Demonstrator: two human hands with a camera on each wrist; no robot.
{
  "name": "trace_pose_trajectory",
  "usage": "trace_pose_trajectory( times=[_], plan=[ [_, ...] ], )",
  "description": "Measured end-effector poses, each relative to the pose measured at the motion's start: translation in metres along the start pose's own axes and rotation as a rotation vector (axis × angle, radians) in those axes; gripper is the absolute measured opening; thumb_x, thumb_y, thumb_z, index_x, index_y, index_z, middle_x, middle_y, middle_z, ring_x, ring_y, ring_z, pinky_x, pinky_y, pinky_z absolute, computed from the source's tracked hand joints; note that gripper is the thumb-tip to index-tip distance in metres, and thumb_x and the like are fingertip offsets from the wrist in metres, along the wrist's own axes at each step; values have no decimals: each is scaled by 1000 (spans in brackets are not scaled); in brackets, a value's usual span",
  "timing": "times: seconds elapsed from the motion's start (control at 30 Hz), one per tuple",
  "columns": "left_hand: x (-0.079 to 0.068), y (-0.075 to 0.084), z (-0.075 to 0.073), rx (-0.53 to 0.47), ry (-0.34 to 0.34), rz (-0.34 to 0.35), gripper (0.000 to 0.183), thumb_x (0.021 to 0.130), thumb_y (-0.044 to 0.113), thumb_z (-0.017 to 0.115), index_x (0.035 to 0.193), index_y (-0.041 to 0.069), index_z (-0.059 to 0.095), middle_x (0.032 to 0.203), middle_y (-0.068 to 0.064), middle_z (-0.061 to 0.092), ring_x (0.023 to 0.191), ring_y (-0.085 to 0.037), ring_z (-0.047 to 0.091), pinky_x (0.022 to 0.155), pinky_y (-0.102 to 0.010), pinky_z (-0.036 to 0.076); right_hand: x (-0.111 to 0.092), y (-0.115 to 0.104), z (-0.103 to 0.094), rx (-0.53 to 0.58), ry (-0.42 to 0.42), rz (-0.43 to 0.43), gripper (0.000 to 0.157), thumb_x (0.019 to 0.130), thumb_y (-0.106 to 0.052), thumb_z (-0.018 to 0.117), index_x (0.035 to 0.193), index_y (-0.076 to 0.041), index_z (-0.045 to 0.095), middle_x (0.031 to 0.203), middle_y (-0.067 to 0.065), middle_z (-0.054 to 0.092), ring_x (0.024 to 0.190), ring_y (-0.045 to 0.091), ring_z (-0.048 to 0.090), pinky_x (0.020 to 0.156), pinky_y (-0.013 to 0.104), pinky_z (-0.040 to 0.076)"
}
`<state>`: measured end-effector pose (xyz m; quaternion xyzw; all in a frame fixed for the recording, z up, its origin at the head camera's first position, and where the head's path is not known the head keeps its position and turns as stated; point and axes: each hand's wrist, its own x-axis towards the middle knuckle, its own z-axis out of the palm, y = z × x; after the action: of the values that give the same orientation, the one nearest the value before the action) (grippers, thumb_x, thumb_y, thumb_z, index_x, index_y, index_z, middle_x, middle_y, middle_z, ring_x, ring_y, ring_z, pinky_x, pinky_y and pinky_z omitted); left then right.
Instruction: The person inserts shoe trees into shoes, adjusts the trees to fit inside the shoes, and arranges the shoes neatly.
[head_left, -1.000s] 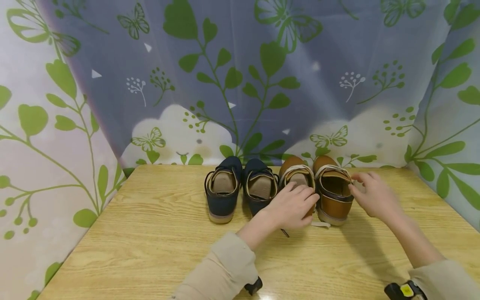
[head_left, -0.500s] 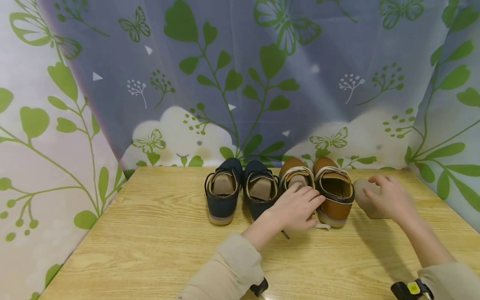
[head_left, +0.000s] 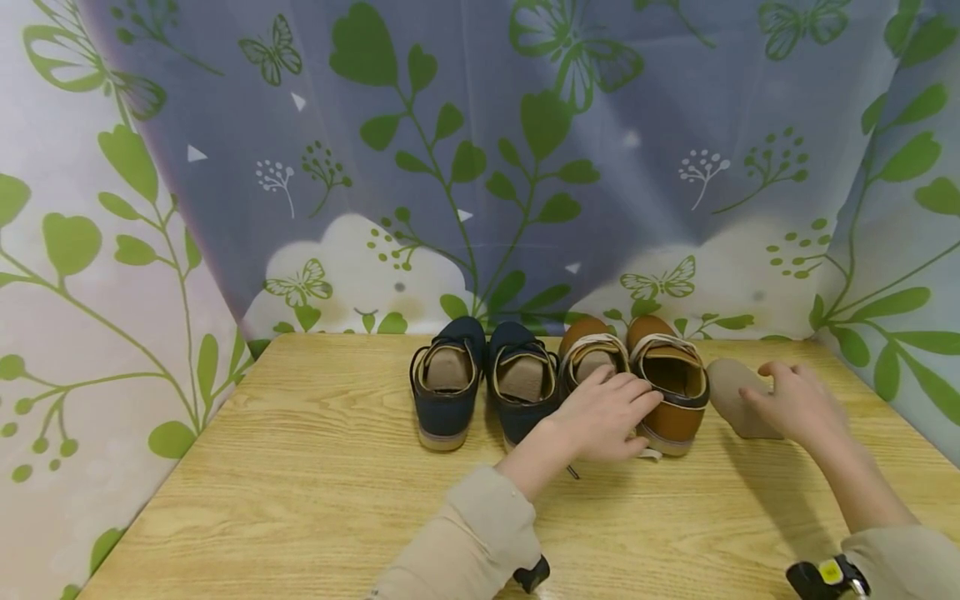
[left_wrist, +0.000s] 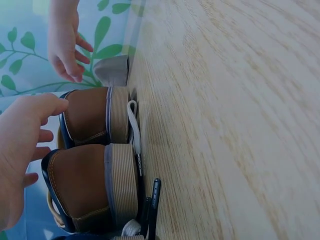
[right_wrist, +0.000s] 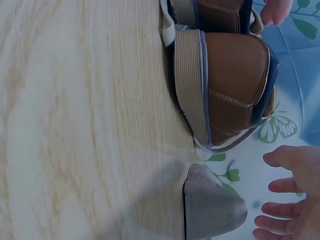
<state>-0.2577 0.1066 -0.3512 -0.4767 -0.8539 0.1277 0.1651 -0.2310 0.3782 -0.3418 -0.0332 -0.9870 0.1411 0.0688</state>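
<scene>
A pair of brown leather shoes stands heels toward me. Above the left brown shoe (head_left: 588, 333) and at the heel of the right brown shoe (head_left: 670, 423) is my left hand (head_left: 609, 418), fingers loosely spread. Its index finger overlaps a heel rim in the left wrist view. The right shoe's opening is hollow; the left one has a beige insert (head_left: 595, 364) inside. Another rounded beige-grey shoe insert (head_left: 738, 396) lies on the table right of the shoes. Beside it hovers my right hand (head_left: 806, 408), fingers apart and relaxed, holding nothing.
Two navy shoes (head_left: 442, 417), each with a beige insert, stand left of the brown pair. A pale lace end (head_left: 651, 455) and a dark lace tip (head_left: 573, 472) lie on the wooden table (head_left: 300, 492). Leaf-patterned cloth (head_left: 480, 167) walls the back and sides.
My right hand has drawn away rightward from the right brown shoe, and the insert beside the shoe has come into view. My left hand has shifted slightly right across the brown pair.
</scene>
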Motion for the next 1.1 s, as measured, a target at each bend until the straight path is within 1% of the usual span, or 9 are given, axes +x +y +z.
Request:
trace_pose_trajectory(
  times=[0.17, 0.3, 0.4, 0.53, 0.6, 0.83, 1.1],
  plan=[
    [2, 1, -1, -27, -35, -11, 61, 91, 54, 42, 144, 26, 32, 142, 9, 35, 130, -10, 31, 109, -36, 18, 0, 6, 1, -13, -42, 11, 71, 90, -45, 53, 125, 15, 37, 117, 44, 33, 101, 58, 37, 69, 60, 39],
    [4, 2, 0, -40, -52, -17, 61, 92, 55, 41, 145, 26, 32, 142, 9, 35, 130, -10, 31, 109, -36, 18, -1, 10, 2, -8, -60, 17, 77, 88, -47, 56, 125, 18, 36, 116, 46, 32, 101, 59, 36, 71, 61, 38],
    [5, 2, 0, -36, -63, -16, 62, 92, 55, 40, 145, 25, 31, 143, 9, 34, 131, -10, 31, 109, -35, 18, -1, 14, 5, -3, -66, 17, 78, 87, -44, 58, 124, 21, 35, 113, 48, 32, 100, 60, 36, 73, 61, 37],
    [6, 3, 0, -28, -73, -16, 63, 92, 55, 40, 146, 24, 29, 144, 9, 33, 131, -10, 30, 109, -35, 18, -1, 18, 10, -9, -71, -6, 77, 86, -40, 60, 120, 24, 35, 109, 50, 34, 97, 60, 37, 75, 62, 37],
    [7, 4, 0, -25, -75, -16, 64, 92, 55, 40, 146, 24, 29, 144, 9, 33, 131, -10, 30, 108, -35, 18, -1, 19, 12, -14, -78, -4, 77, 85, -40, 61, 118, 25, 35, 107, 50, 35, 95, 60, 39, 75, 62, 38],
    [8, 5, 1, -22, -86, -19, 64, 92, 55, 41, 146, 23, 29, 144, 8, 34, 130, -10, 31, 108, -34, 18, -1, 19, 15, -14, -112, 51, 75, 84, -39, 63, 110, 26, 35, 101, 49, 35, 91, 62, 40, 72, 62, 39],
    [9, 5, 3, -57, -97, -34, 66, 91, 55, 43, 147, 23, 28, 144, 8, 33, 131, -11, 30, 109, -34, 18, -2, 20, 20, 2, -71, 57, 64, 82, -31, 65, 100, 23, 37, 91, 46, 41, 87, 61, 43, 69, 60, 39]
  ],
)
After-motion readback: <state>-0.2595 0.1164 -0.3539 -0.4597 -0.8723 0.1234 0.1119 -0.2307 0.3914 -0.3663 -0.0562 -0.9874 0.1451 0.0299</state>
